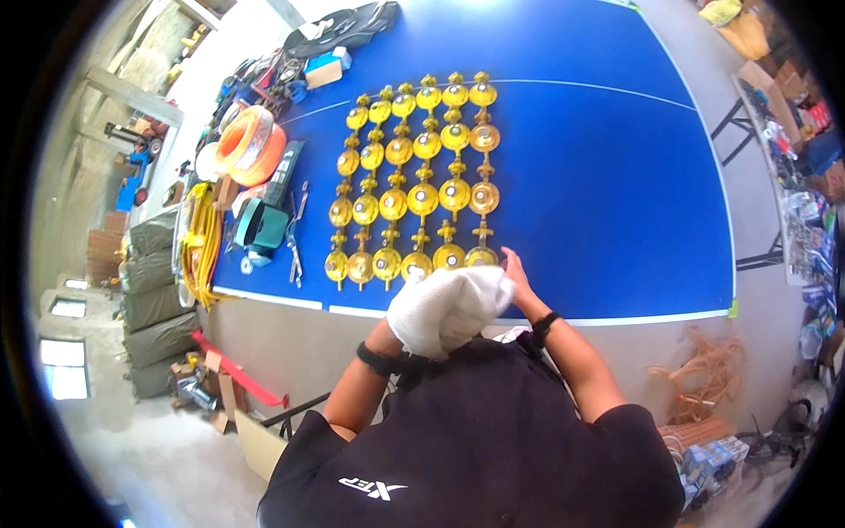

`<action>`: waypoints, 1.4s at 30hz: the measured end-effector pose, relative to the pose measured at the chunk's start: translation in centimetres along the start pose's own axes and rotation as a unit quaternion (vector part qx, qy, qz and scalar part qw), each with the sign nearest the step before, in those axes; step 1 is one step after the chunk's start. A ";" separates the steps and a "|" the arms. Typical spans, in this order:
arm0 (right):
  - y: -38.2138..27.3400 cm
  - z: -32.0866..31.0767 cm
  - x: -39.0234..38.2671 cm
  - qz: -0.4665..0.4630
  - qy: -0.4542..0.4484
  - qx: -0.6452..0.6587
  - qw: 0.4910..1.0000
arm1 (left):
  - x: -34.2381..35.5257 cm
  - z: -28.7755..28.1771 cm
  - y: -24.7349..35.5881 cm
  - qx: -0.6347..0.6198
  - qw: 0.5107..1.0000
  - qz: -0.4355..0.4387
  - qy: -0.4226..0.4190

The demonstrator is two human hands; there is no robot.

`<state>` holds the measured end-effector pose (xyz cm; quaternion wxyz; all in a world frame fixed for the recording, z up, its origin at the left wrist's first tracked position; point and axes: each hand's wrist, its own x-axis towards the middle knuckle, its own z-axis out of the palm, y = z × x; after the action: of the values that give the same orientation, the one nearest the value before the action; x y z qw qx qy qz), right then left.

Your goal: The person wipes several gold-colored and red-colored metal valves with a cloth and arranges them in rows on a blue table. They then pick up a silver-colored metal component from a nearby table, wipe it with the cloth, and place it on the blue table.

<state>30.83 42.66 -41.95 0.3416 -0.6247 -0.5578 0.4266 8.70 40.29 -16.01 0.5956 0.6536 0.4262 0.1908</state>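
Note:
A bunched white cloth hides most of my left hand, which appears closed in it; the fingers themselves are out of sight. My right hand is at the cloth's right edge, partly behind it. Its visible fingers are stretched out beside the nearest right brass-coloured gas regulator; contact with it cannot be made out. Several more round, yellow regulators lie in neat rows on the blue table, just beyond my hands. The cloth overlaps the near edge of the front row.
Left of the rows are a teal container, orange coiled hose, yellow hose and tools. A dark bag and an opened carton lie at the far left. A cluttered second table stands to the right.

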 end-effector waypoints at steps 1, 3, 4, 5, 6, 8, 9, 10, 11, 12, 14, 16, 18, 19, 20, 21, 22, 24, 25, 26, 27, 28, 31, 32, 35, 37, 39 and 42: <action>5.2 -0.3 1.0 0.016 -0.032 0.094 0.995 | 1.6 -0.5 0.5 -0.114 0.993 0.012 -0.041; 2.2 -2.7 -2.1 0.082 -0.081 0.156 0.981 | 1.0 -2.1 0.6 0.014 0.991 0.131 -0.027; 1.0 -4.1 -3.9 0.124 -0.107 0.232 0.959 | 1.3 -2.9 1.6 0.264 0.932 0.250 -0.003; 1.4 -5.5 -5.3 0.135 -0.110 0.187 0.967 | 2.1 -3.9 2.2 0.255 0.925 0.283 -0.017; 1.5 -6.6 -7.2 0.145 -0.092 0.167 0.971 | 2.9 -4.7 4.0 0.251 0.920 0.299 -0.026; 3.7 -8.2 -11.6 0.139 -0.089 0.033 0.986 | 4.4 -5.6 7.7 0.282 0.897 0.316 -0.124; 2.6 -8.4 -13.5 0.166 -0.089 0.023 0.982 | 4.6 -5.9 7.3 0.278 0.888 0.344 -0.125; 1.7 -8.4 -15.8 0.199 -0.082 0.017 0.977 | 4.9 -6.3 6.9 0.270 0.883 0.357 -0.145; 1.5 -7.7 -17.7 0.213 -0.055 0.021 0.975 | 5.2 -6.6 6.5 0.263 0.880 0.364 -0.151; 1.7 -6.7 -19.7 0.226 0.006 0.016 0.974 | 5.5 -7.0 6.0 0.257 0.878 0.372 -0.158; 2.1 -3.9 -24.4 0.272 0.103 0.021 0.957 | 5.5 -7.3 6.5 0.199 0.887 0.359 -0.209; 2.0 0.8 -28.8 0.379 0.231 0.008 0.896 | 6.3 -6.6 5.7 0.229 0.842 0.402 -0.278; 2.3 6.3 -33.2 0.443 0.282 0.072 0.848 | 6.2 -4.3 4.6 0.274 0.819 0.382 -0.328; 2.3 9.7 -36.1 0.486 0.291 0.126 0.815 | 6.0 -2.6 3.9 0.284 0.804 0.388 -0.349; 2.7 13.7 -39.6 0.507 0.342 0.155 0.776 | 4.8 0.1 5.4 0.286 0.768 0.412 -0.397; 3.5 18.7 -43.2 0.472 0.361 0.192 0.781 | 3.6 3.0 6.7 0.284 0.730 0.432 -0.447; 3.7 24.3 -46.5 0.431 0.378 0.222 0.789 | 0.9 5.5 6.2 0.290 0.694 0.463 -0.468; 5.0 31.0 -52.5 0.478 0.368 0.150 0.783 | -4.1 8.6 4.0 0.271 0.646 0.487 -0.521; 4.3 34.3 -55.0 0.521 0.302 0.040 0.797 | -6.5 10.0 2.6 0.266 0.635 0.484 -0.540; 3.3 37.5 -57.8 0.593 0.353 0.113 0.715 | -8.8 12.3 1.2 0.251 0.610 0.488 -0.572; 2.0 40.0 -59.6 0.643 0.388 0.186 0.634 | -11.0 14.0 -0.3 0.246 0.587 0.490 -0.596; 0.9 43.5 -59.7 0.641 0.423 0.216 0.602 | -12.6 15.1 -0.9 0.245 0.556 0.498 -0.619; -1.4 51.0 -57.7 0.665 0.496 0.275 0.486 | -15.9 16.7 -2.5 0.251 0.489 0.512 -0.660; -2.0 53.4 -56.3 0.666 0.488 0.303 0.475 | -16.9 17.0 -2.5 0.254 0.471 0.517 -0.668; -3.0 59.5 -52.6 0.637 0.517 0.332 0.466 | -19.8 17.5 -2.3 0.262 0.430 0.529 -0.683; -2.4 64.5 -51.2 0.633 0.512 0.272 0.514 | -22.1 17.7 -1.8 0.263 0.405 0.528 -0.698; -5.3 62.2 -52.7 0.637 0.501 0.246 0.532 | -22.7 17.1 -0.4 0.277 0.407 0.529 -0.691; -11.8 55.0 -57.0 0.624 0.565 0.180 0.509 | -23.0 16.1 1.5 0.293 0.414 0.521 -0.687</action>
<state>-24.97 -14.63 -44.77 0.3351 -0.8456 0.3754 0.1783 8.39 12.41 -12.14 0.2483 0.7980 -0.5171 -0.1849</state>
